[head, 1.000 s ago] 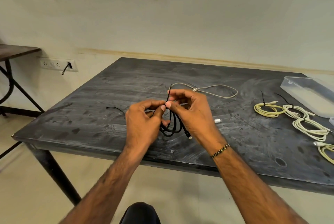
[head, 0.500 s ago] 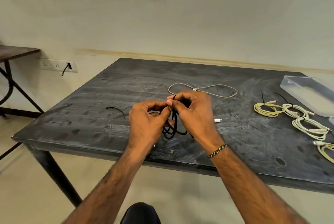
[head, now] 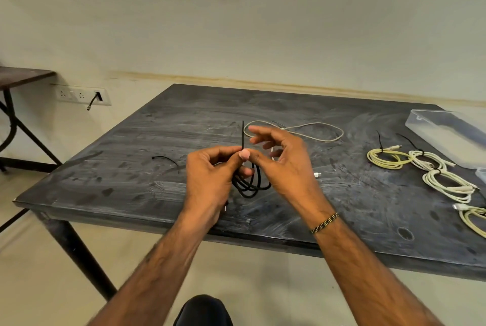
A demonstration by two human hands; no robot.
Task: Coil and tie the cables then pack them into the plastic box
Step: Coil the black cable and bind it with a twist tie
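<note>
Step in hand: tying coiled black cable (head: 249,183), held above near edge of dark scuffed table (head: 184,120).

Left hand (head: 210,175) pinches coil and thin black tie strip (head: 243,134), tail upright.

Right hand (head: 286,165) beside it, fingers spread, gripping nothing.

Next, likely: right hand catches tail, pulls snug. Clear plastic box (head: 447,131) well apart, far right.

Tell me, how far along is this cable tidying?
Done: four pale coils lie tied on the table's right side. In hand: the left hand pinches a coiled black cable with a black tie sticking up from it; the right hand is beside it, fingers spread. Left: one loose beige cable to coil, a spare tie waiting, and nothing visibly packed in the plastic box.
</note>
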